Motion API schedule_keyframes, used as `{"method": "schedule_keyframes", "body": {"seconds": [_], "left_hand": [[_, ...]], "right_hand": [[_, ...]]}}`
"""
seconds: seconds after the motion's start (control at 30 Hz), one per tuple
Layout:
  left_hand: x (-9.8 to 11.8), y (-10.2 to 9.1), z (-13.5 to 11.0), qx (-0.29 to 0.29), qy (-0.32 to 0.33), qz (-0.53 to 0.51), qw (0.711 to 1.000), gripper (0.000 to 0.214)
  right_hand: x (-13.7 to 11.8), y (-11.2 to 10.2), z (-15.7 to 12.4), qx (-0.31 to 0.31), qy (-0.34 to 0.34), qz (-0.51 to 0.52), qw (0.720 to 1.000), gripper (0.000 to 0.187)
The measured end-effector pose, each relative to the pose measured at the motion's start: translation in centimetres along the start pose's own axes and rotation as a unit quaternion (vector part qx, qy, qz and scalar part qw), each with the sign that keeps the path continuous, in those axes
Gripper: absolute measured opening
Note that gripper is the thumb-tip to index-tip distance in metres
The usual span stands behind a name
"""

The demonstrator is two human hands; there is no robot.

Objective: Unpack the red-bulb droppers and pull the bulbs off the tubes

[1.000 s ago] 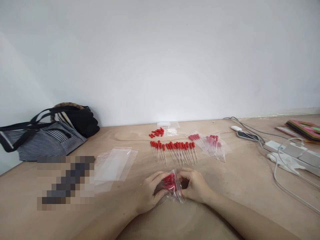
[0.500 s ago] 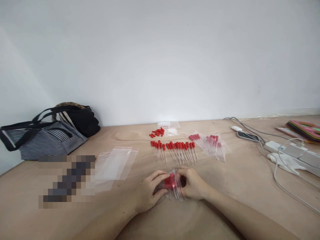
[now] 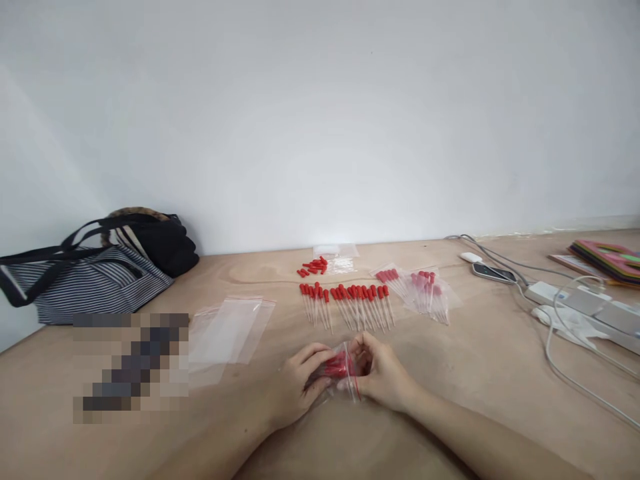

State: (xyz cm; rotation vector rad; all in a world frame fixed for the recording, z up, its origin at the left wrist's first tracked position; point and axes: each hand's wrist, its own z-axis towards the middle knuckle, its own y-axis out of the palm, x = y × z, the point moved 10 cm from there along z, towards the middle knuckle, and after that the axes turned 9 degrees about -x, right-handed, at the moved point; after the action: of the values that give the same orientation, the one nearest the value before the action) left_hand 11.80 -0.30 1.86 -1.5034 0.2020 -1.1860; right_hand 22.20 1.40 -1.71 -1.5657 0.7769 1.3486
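Observation:
Between my two hands a clear zip bag (image 3: 345, 395) lies on its side near the table's front, with red-bulbed droppers (image 3: 338, 366) inside it. My left hand (image 3: 300, 383) is closed around the bag's left part, fingers above and thumb below. At the bag's red-striped mouth, my right hand (image 3: 385, 377) grips with thumb and fingers; part of its fingertips is hidden by the film. Just beyond, loose droppers (image 3: 361, 307) lie in a row, bulbs pointing away. Filled bags of droppers (image 3: 429, 297) rest to their right.
Flat zip bags (image 3: 235, 330) lie left of my hands. Behind the row are loose red bulbs (image 3: 314, 267) and thin clear tubes (image 3: 341, 265). A striped bag (image 3: 105, 283) stands far left, beside a blurred patch. At right are a power strip (image 3: 590, 303), cables and a phone-like device (image 3: 493, 272).
My right hand has shifted slightly left, its thumb now farther across the bag's mouth. The red bulbs show more stretched out between my hands, and the pale stems at the mouth are less visible.

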Motion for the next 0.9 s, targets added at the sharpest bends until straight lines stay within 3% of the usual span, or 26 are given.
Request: {"method": "schedule_keyframes", "body": {"seconds": [0.2,0.37,0.57,0.73,0.9], "left_hand": [[0.6,-0.1,0.1,0.0,0.005,-0.002,1.0,0.027],[0.4,-0.1,0.0,-0.008,-0.001,-0.007,1.0,0.026],[-0.4,0.2,-0.2,-0.006,-0.008,-0.008,1.0,0.032],[-0.6,0.3,-0.1,0.0,-0.008,-0.006,1.0,0.031],[-0.3,0.1,-0.1,-0.014,-0.021,-0.014,1.0,0.029]], "right_hand": [[-0.3,0.5,-0.3,0.002,0.019,-0.054,0.998,0.022],[-2.2,1.3,-0.5,-0.061,-0.05,-0.108,0.991,0.009],[-1.9,0.5,-0.6,-0.112,-0.062,-0.095,0.987,0.006],[-1.3,0.0,-0.5,-0.048,-0.071,-0.063,0.994,0.028],[-1.4,0.1,-0.5,-0.05,-0.066,-0.101,0.991,0.013]]}}
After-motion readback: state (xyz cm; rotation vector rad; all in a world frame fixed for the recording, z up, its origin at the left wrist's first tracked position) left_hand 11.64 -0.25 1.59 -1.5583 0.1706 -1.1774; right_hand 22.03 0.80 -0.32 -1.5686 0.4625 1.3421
